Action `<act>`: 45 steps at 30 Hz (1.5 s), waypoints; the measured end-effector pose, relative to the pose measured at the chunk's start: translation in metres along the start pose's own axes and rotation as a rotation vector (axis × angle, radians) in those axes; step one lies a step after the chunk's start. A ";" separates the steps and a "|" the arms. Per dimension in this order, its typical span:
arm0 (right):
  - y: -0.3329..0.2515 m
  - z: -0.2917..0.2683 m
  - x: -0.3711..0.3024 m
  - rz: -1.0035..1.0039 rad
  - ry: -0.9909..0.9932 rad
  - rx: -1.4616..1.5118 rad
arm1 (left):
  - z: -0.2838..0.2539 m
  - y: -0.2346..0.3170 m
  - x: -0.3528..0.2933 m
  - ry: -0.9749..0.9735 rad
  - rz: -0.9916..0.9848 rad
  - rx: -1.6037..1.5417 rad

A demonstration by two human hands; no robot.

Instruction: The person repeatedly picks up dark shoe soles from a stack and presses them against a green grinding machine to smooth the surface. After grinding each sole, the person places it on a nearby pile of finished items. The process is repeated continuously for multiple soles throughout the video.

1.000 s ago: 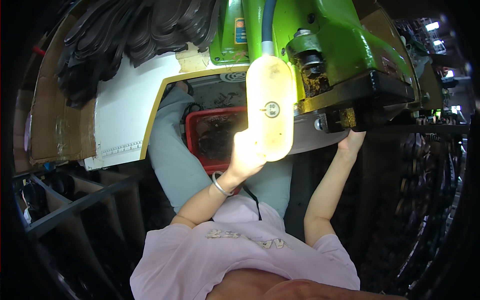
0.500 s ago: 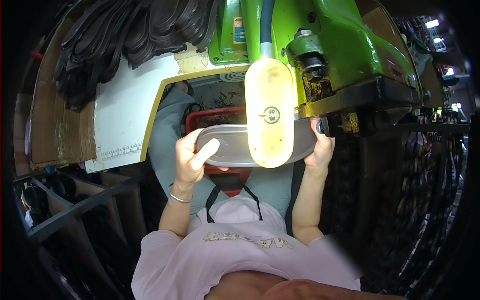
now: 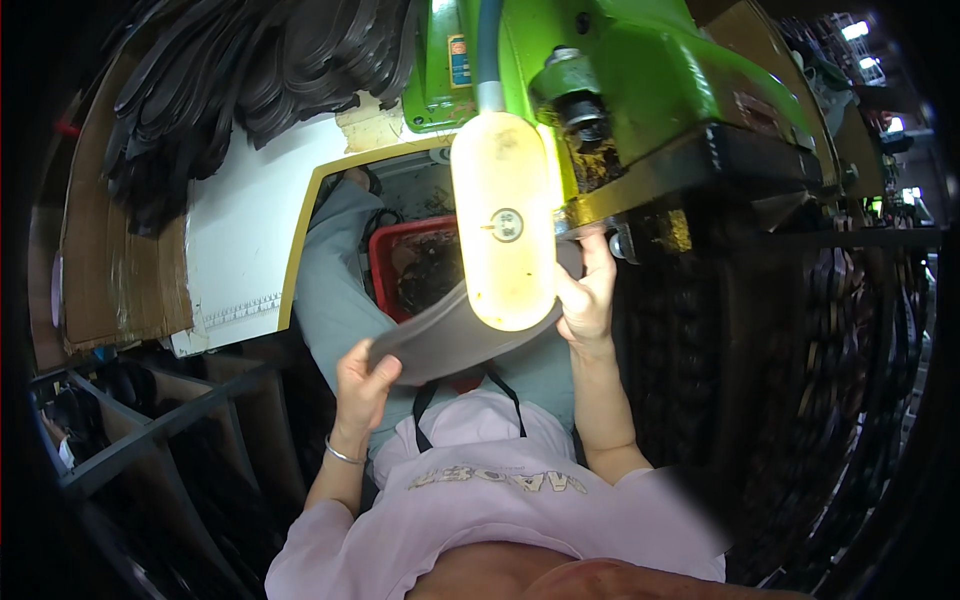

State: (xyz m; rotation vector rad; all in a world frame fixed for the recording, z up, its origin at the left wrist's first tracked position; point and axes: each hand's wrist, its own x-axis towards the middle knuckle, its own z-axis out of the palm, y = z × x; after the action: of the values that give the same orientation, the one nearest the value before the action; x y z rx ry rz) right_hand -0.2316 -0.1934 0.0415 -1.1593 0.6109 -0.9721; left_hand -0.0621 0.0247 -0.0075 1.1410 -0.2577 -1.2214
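Note:
A dark grey shoe sole (image 3: 425, 345) spans between my two hands, slanting up from lower left to upper right. At its lower left end my left hand (image 3: 366, 385) grips it, thumb on top. My right hand (image 3: 588, 295) pinches the far right end, right beside the working head of a green machine (image 3: 660, 80). A glowing yellow-white lamp (image 3: 505, 225) on a flexible neck hangs in front and hides the middle of the sole. Where the sole's edge meets the machine, the dark parts are hard to make out.
Many dark soles (image 3: 270, 70) are piled on the white table (image 3: 235, 220) at upper left, beside a cardboard box (image 3: 125, 250). A red bin (image 3: 385, 265) with dark scraps sits below the machine. Racks of dark items (image 3: 170, 420) flank both sides.
The sole has turned from level to slanted, its left end lowered with my left hand. My right hand has shifted left in the picture and slightly up along the sole. The whole view has shifted a little.

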 end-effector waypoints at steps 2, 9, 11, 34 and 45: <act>-0.009 0.002 0.004 0.014 -0.018 -0.090 | 0.004 -0.013 -0.010 -0.164 -0.045 0.236; -0.017 0.001 0.006 -0.112 0.051 -0.249 | 0.127 -0.007 0.051 -0.215 0.321 0.344; -0.005 -0.012 -0.005 -0.145 0.149 -0.294 | 0.149 0.008 0.071 -0.137 0.418 0.371; -0.054 -0.102 -0.023 0.093 0.245 -0.126 | 0.104 0.013 0.067 -0.118 0.459 0.341; -0.024 -0.040 -0.002 0.122 -0.026 -0.054 | 0.033 0.049 0.058 0.007 0.435 0.264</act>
State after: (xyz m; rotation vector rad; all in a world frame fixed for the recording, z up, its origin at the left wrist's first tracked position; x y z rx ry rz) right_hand -0.2729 -0.2124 0.0515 -1.1666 0.6833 -0.8399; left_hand -0.0331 -0.0466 0.0237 1.2345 -0.6416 -0.8125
